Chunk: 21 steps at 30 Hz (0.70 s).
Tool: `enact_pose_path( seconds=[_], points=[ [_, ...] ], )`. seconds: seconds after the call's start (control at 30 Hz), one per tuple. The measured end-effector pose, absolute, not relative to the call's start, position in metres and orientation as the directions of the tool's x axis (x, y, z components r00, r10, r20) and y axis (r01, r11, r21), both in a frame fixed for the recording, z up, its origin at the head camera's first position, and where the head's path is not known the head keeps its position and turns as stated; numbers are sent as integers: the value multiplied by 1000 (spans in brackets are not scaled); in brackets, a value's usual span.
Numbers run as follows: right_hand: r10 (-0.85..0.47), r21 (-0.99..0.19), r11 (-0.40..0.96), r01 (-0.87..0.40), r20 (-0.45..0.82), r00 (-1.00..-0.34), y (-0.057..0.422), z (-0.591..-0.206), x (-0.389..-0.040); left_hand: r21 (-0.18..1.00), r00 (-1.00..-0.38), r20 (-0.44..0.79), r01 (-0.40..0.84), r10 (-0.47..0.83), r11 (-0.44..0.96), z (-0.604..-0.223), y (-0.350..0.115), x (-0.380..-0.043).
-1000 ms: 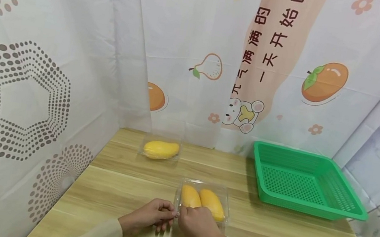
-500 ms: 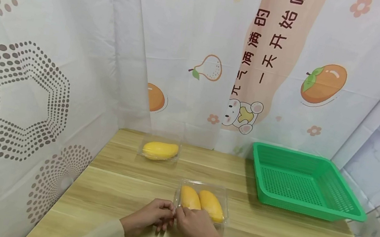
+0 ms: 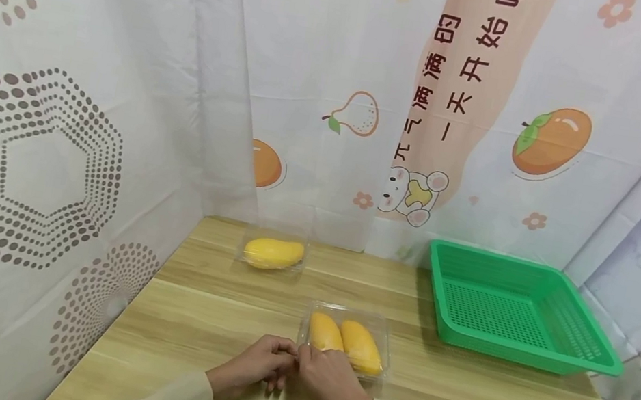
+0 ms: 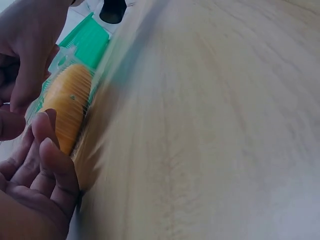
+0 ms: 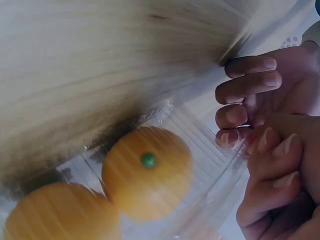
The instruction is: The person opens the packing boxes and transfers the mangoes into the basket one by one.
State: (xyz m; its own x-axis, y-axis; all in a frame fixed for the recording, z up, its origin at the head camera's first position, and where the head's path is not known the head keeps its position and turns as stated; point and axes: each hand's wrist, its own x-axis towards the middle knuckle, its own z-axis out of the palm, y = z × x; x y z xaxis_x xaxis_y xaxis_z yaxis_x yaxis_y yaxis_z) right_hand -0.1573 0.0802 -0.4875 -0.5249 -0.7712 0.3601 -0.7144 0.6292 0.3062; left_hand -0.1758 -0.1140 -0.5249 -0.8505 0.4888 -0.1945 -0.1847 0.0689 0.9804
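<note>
A clear plastic box (image 3: 385,334) with two yellow-orange mangoes (image 3: 359,345) lies on the table in the head view. My left hand (image 3: 255,366) pinches its near left corner with thumb and forefinger, the other fingers loosely curled below. Right beside it, my right hand (image 3: 333,385) grips the same corner with curled fingers and covers part of the near edge. In the right wrist view the fingertips of both hands meet at the corner of the box (image 5: 200,142). A mango (image 4: 67,100) shows through the plastic in the left wrist view. The exact finger contact is partly hidden.
Another clear box (image 3: 301,263) with a yellow mango (image 3: 273,253) stands at the back left of the wooden table (image 3: 203,321). At the back right is a green perforated basket (image 3: 514,357). Printed curtains (image 3: 331,43) hang behind and along the left side.
My right hand has shifted slightly left along the box's near edge, closer to the left hand. The left hand stays at the corner. The head view has moved a little.
</note>
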Motion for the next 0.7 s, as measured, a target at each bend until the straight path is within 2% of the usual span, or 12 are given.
enact_pose_path(
  seconds=[0.23, 0.7],
  points=[
    [-748, 222, 642, -734, 389, -537, 81, -491, -158, 978, -850, -201, -204, 486, 48, -526, -111, -176],
    [-717, 150, 650, -745, 445, -536, 82, -499, -159, 975, -839, -203, -220, 505, 27, -528, -109, -177]
  ],
)
